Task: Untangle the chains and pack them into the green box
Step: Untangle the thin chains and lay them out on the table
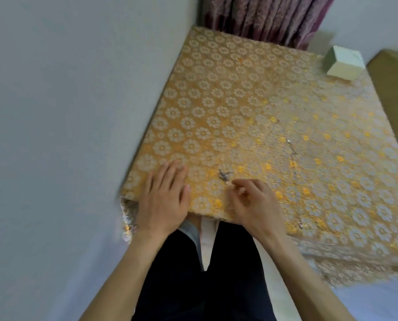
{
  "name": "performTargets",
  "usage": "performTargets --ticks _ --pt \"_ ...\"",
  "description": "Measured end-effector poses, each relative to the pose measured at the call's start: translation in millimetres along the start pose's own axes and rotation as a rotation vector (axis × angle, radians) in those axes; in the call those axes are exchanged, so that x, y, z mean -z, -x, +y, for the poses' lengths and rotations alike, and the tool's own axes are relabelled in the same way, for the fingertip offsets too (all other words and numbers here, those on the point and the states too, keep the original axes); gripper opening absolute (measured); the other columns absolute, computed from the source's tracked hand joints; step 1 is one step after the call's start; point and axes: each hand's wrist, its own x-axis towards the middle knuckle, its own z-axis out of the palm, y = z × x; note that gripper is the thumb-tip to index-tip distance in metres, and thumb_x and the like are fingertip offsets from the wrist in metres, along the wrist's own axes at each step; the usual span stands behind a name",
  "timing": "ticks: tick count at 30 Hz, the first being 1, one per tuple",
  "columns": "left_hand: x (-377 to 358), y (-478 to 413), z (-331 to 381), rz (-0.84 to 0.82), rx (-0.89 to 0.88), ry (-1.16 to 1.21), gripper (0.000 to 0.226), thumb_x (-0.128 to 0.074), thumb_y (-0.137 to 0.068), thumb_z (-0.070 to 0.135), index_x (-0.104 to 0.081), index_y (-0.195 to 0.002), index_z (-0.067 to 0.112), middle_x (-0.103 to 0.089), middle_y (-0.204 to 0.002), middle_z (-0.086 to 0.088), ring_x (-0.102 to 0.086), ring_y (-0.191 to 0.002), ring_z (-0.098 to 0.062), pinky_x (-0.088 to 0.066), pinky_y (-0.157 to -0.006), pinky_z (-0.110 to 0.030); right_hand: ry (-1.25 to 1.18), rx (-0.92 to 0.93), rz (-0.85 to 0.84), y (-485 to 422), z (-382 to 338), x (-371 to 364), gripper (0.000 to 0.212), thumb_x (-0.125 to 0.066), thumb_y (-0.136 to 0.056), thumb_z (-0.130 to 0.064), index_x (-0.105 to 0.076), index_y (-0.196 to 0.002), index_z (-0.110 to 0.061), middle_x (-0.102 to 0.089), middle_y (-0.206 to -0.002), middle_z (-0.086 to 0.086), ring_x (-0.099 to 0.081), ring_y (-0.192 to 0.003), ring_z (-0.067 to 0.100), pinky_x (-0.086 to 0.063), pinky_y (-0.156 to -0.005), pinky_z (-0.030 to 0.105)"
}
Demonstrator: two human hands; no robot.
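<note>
Left hand (pixel 164 200) flat, right fingers (pixel 240 189) pinched.

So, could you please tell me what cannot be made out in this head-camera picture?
All head view.
1. Chain: thin, blurred against the patterned tablecloth; its knots cannot be read.
2. Right hand: curled fingers hide how much chain it pinches.
3. Green box: far and small; its inside does not show.
4. Cardboard box: cut off by the right edge.
</note>
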Motion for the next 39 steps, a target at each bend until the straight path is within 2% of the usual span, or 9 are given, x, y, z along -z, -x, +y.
performTargets --ticks 4,10,14,19,23,27,30,34,39 --pt "-3.1 0.4 -0.3 0.023 0.005 -0.021 0.053 -0.033 -0.102 0.043 -0.051 -0.147 0.022 -0.045 -0.156 0.000 -0.038 -0.146 -0.022 -0.028 -0.119 -0.048 -0.011 -0.073 0.008 -17.7 -6.2 -12.8 0.030 -0.064 -0.091 -0.048 -0.065 -0.118 -0.036 -0.062 -0.106 -0.014 -0.059 -0.093 0.011 -0.050 -0.080 0.031" --pt "-5.7 0.3 -2.0 0.044 -0.004 -0.017 0.052 -0.035 -0.102 0.043 -0.051 -0.147 0.022 -0.044 -0.157 0.000 -0.037 -0.148 -0.022 -0.025 -0.122 -0.048 -0.068 -0.052 0.185 -18.6 -5.0 -27.3 0.013 -0.073 -0.089 -0.039 -0.078 -0.098 -0.031 -0.061 -0.094 -0.014 -0.060 -0.082 0.010 -0.052 -0.067 0.033" --pt "-4.8 0.4 -1.0 0.052 0.010 -0.005 0.052 -0.036 -0.101 0.043 -0.051 -0.147 0.023 -0.044 -0.156 0.000 -0.037 -0.147 -0.021 -0.026 -0.121 -0.049 -0.154 -0.076 0.187 -18.2 -3.4 -27.7 0.014 -0.069 -0.092 -0.038 -0.077 -0.098 -0.029 -0.062 -0.095 -0.015 -0.061 -0.079 0.007 -0.050 -0.067 0.027" --pt "-0.2 -10.6 5.1 0.063 0.058 0.036 0.047 -0.050 -0.094 0.043 -0.062 -0.135 0.024 -0.057 -0.145 0.002 -0.048 -0.136 -0.022 -0.033 -0.112 -0.047 -0.292 -0.140 0.197 -20.5 -0.4 -23.0 0.006 -0.069 -0.093 -0.032 -0.074 -0.095 -0.034 -0.062 -0.095 -0.016 -0.058 -0.079 0.003 -0.041 -0.065 0.011" --pt "2.6 -33.8 21.4 -0.013 0.034 0.229 0.047 -0.049 -0.092 0.052 -0.061 -0.133 0.032 -0.059 -0.138 0.013 -0.046 -0.132 -0.013 -0.031 -0.112 -0.040 -0.362 -0.113 0.198 -20.6 -0.2 -21.7 0.008 -0.071 -0.093 -0.028 -0.075 -0.096 -0.034 -0.064 -0.094 -0.013 -0.057 -0.074 0.008 -0.041 -0.064 0.012" --pt "-7.6 -55.4 52.4 -0.104 -0.120 0.349 0.048 -0.058 -0.088 0.054 -0.057 -0.135 0.042 -0.055 -0.140 0.019 -0.043 -0.134 -0.007 -0.023 -0.115 -0.036 -0.417 -0.088 0.197 -19.5 6.6 -21.9 0.009 -0.071 -0.093 -0.026 -0.074 -0.098 -0.033 -0.065 -0.095 -0.010 -0.057 -0.071 0.013 -0.045 -0.063 0.020" --pt "-15.5 -63.1 63.3 -0.079 -0.163 0.439 0.034 -0.064 -0.089 0.047 -0.065 -0.123 0.045 -0.060 -0.133 0.020 -0.050 -0.128 -0.006 -0.029 -0.113 -0.038 -0.438 -0.098 0.208 -19.5 10.0 -22.0 0.007 -0.070 -0.094 -0.025 -0.075 -0.097 -0.027 -0.064 -0.093 -0.010 -0.057 -0.071 0.013 -0.045 -0.063 0.019" --pt "-21.0 -60.3 61.9 -0.005 -0.134 0.518 0.018 -0.068 -0.090 0.044 -0.077 -0.103 0.034 -0.070 -0.118 0.018 -0.060 -0.116 -0.008 -0.038 -0.106 -0.043 -0.431 -0.112 0.243 -20.8 10.7 -24.4 0.006 -0.069 -0.094 -0.028 -0.074 -0.095 -0.027 -0.063 -0.091 -0.010 -0.058 -0.069 0.011 -0.046 -0.062 0.022" --pt "-16.2 -57.9 61.6 -0.024 -0.067 0.598 0.020 -0.069 -0.088 0.045 -0.076 -0.097 0.029 -0.071 -0.108 0.021 -0.060 -0.107 -0.003 -0.034 -0.101 -0.018 -0.436 -0.119 0.246 -21.0 8.7 -25.3 0.007 -0.067 -0.095 -0.030 -0.073 -0.093 -0.026 -0.062 -0.090 -0.011 -0.057 -0.070 0.009 -0.046 -0.064 0.025"
